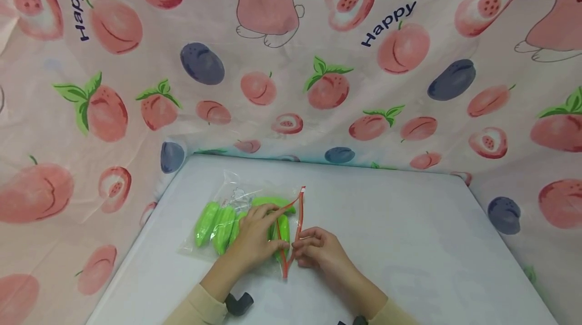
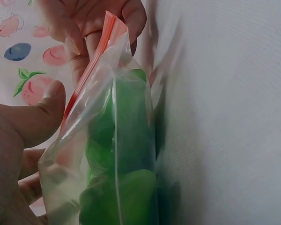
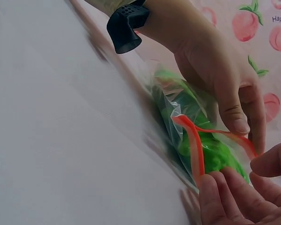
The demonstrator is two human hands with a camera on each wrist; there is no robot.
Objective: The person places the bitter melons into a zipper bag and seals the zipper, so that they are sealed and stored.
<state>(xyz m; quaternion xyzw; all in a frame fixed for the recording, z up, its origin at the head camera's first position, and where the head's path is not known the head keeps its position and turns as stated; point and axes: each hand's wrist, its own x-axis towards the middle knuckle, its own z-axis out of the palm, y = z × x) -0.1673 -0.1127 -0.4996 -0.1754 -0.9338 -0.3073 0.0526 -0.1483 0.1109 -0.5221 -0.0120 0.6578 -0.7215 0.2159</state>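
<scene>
A clear zip bag (image 1: 232,186) with red strips along its mouth lies on the white table. Inside are several green cucumber-like pieces (image 1: 206,224), and a longer curved green one (image 1: 273,202) lies across the top. My left hand (image 1: 256,236) lies over the bag and holds the left lip, its forefinger and thumb at the red strip (image 3: 195,152). At the opposite lip, my right hand (image 1: 320,251) has its fingertips on the strip with the fingers bent. The two lips stand apart between the hands. My left palm hides some of the green pieces.
Around the white table (image 1: 409,244) hangs a pink cloth (image 1: 291,62) printed with peaches and rabbits, meeting the table's back and side edges. A black device (image 1: 239,305) sits by my left cuff.
</scene>
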